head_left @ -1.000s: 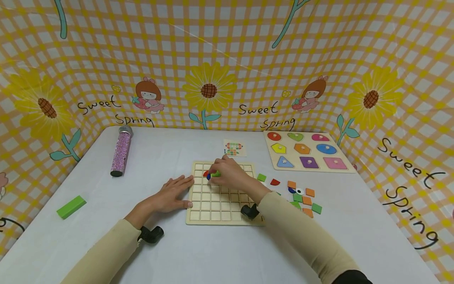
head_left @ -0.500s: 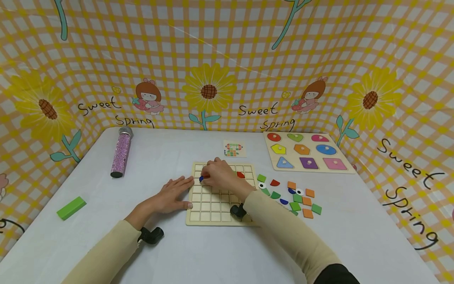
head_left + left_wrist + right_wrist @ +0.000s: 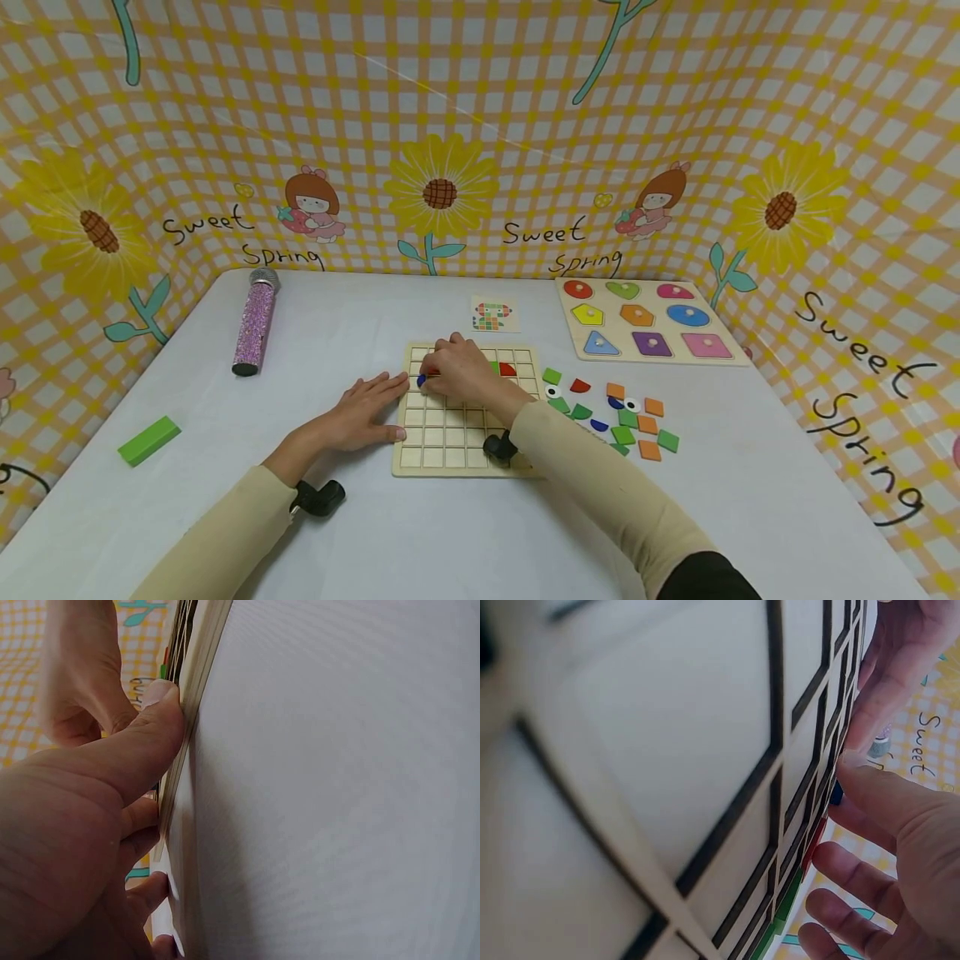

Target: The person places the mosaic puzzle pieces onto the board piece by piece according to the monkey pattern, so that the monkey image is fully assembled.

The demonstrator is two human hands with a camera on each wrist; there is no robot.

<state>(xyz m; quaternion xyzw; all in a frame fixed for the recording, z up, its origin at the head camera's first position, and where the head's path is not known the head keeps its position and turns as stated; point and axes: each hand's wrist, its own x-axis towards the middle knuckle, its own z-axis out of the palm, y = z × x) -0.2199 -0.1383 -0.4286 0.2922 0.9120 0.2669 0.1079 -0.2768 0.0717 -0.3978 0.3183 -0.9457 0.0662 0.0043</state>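
Note:
My right hand [image 3: 461, 367] is over the upper left part of a wooden grid board [image 3: 435, 457]. Its thumb and index finger pinch a small dark blue piece [image 3: 422, 381] at the left column; the right wrist view has this blue piece [image 3: 836, 794] beneath the thumb tip. Beyond the hand, a red quarter-round piece [image 3: 507, 369] and a green piece [image 3: 494, 367] lie in the grid's upper rows, the others being hidden by the hand. My left hand [image 3: 360, 417] rests at the board's left edge, fingers extended, thumb [image 3: 159, 712] on the rim.
Loose green, orange, red, blue and eye-printed pieces [image 3: 628, 419] lie right of the board. Behind it is a pattern card [image 3: 495, 315]. A knobbed shape puzzle [image 3: 615, 337] lies at the back right, a glittery microphone [image 3: 255, 325] and green block [image 3: 149, 441] at left.
My right hand has moved left across the board with the blue piece, then slightly farther toward the left column. The red and green pieces on the right have come into view. The left hand stays put.

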